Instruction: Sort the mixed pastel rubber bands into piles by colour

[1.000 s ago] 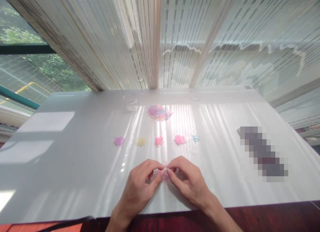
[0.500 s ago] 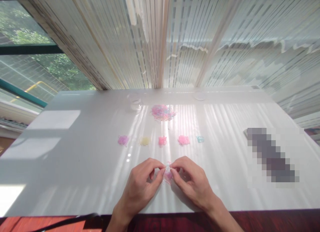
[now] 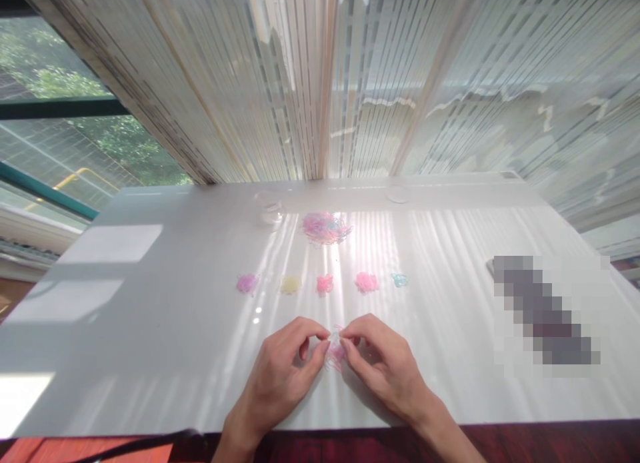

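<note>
My left hand (image 3: 287, 370) rests at the near middle of the table, thumb and forefinger pinched together. Facing it, my right hand (image 3: 387, 363) pinches in the same way, its fingertips a small gap away. What is between the fingers is too small to make out. Just below and between the fingertips lies a small loose heap of thin pink and purple rubber bands (image 3: 336, 356), partly hidden by the hands. Beyond the hands runs a row of small band piles: purple (image 3: 247, 283), yellow (image 3: 291, 284), coral pink (image 3: 325, 284), bright pink (image 3: 367, 282) and teal (image 3: 399, 279).
A larger mixed pile of bands (image 3: 326, 228) lies farther back. Left of it stands a clear round container (image 3: 271, 211); a clear lid (image 3: 398, 195) lies back right. A blurred-out dark object (image 3: 545, 310) is on the right. Striped curtains (image 3: 280, 83) border the white table (image 3: 175, 343).
Both hands stay pinched in nearly the same place. The view has tipped very slightly; the piles look unchanged.
</note>
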### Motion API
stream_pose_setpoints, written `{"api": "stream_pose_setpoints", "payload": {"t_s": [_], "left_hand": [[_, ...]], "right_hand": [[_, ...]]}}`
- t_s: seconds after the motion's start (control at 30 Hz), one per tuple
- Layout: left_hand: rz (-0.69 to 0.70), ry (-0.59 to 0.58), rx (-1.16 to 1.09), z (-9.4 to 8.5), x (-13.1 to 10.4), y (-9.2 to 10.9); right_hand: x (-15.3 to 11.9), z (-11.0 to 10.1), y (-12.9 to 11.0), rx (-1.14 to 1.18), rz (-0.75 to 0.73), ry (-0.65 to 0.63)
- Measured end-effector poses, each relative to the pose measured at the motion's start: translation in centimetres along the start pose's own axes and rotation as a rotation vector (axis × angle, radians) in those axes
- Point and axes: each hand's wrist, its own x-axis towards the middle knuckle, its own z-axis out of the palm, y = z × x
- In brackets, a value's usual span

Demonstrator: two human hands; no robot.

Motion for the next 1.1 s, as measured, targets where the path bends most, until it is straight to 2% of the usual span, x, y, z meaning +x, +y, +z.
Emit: {"api": "stream_pose_setpoints", "payload": {"t_s": [0.17,0.27,0.47,0.57,0.63,0.7,0.8,0.93,1.1], "left_hand": [[0.018,0.019,-0.041,0.2,-0.1,0.1],[0.032,0.018,-0.055,0.1,0.3,0.3],[0.077,0.028,-0.037,-1.1,1.7,0.6],[0.078,-0.01,0.001,-2.0,2.4,0.6],[0.065,-0.017,0.035,-2.6,2.7,0.3],[0.047,0.019,0.075,-3.2,2.9,0.0],[0.004,0.147,0.185,-4.0,3.1,-0.7],[-0.061,0.307,0.418,-4.1,3.2,-1.7],[-0.145,0.321,0.551,-3.2,3.6,-2.3]], "right_hand": [[0.2,-0.3,-0.2,0.017,0.0,-0.033],[0.9,-1.3,-0.3,-0.004,-0.062,-0.093],[3.9,-3.6,-0.3,-0.079,-0.172,-0.293],[5.6,-3.8,-0.2,-0.121,-0.232,-0.395],[6.6,-3.6,0.1,-0.142,-0.283,-0.413],[7.1,-3.4,0.6,-0.162,-0.32,-0.394],[7.1,-3.1,1.6,-0.167,-0.323,-0.35],[5.9,-3.0,2.6,-0.16,-0.299,-0.406],[4.9,-3.0,3.2,-0.209,-0.237,-0.531]]}}
